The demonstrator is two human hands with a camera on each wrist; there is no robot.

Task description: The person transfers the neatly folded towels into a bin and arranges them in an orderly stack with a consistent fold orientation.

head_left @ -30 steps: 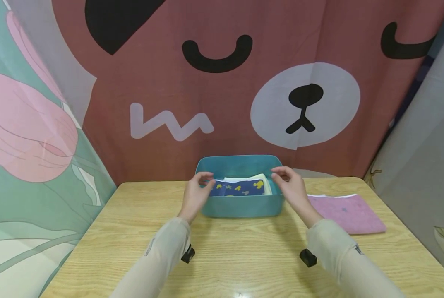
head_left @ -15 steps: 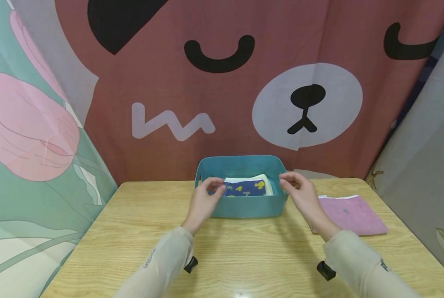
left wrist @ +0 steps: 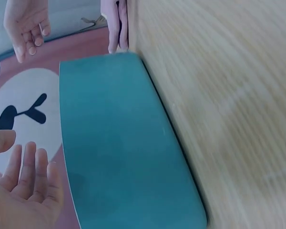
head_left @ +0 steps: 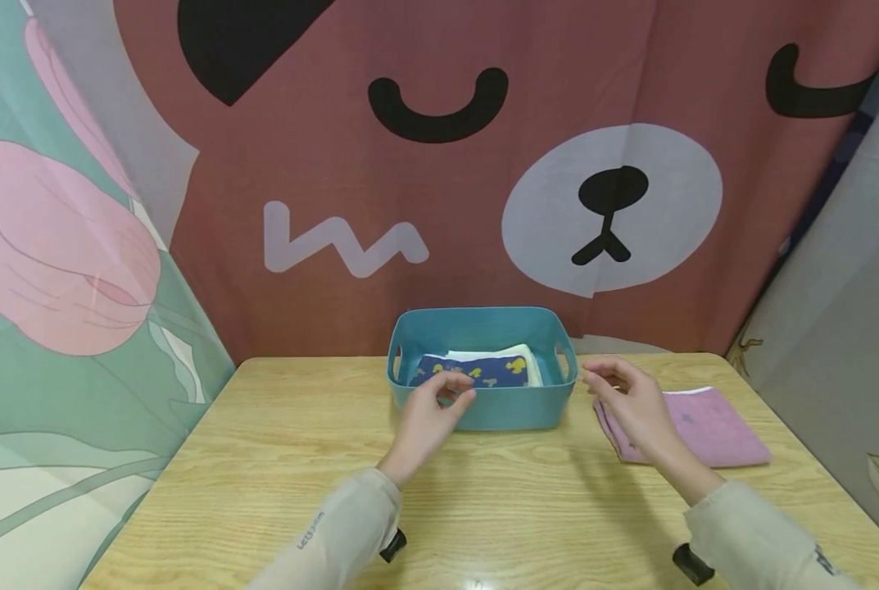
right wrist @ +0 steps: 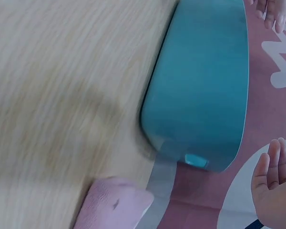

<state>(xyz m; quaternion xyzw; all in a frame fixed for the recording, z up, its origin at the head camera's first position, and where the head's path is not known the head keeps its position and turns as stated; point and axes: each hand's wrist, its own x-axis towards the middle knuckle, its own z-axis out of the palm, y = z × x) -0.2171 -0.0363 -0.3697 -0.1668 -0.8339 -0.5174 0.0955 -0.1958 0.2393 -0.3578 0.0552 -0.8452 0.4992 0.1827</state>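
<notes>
In the head view a teal basket (head_left: 513, 410) stands near the table's back edge. Inside it lie a folded dark blue cloth (head_left: 494, 373) with yellow figures and a pale yellow cloth (head_left: 534, 369). My left hand (head_left: 426, 422) hovers before the basket's front wall, fingers loosely bent and holding nothing. To the right of the basket is my right hand (head_left: 636, 414), also holding nothing, above the left part of a folded pink towel (head_left: 722, 430). The left wrist view shows relaxed fingers of the left hand (left wrist: 31, 191) beside the basket. In the right wrist view, the right hand (right wrist: 276, 191) is apart from everything.
The wooden table (head_left: 299, 459) extends in front of the basket and to its left. A curtain (head_left: 299, 319) with a bear print hangs right behind the table. Printed fabric (head_left: 845, 344) hangs along the right side, and a flowered one (head_left: 63, 393) along the left.
My right hand has moved right, from the basket's right rim to over the pink towel. My left hand has drawn toward me and rightward, off the basket's left side. The cloths stay in the basket.
</notes>
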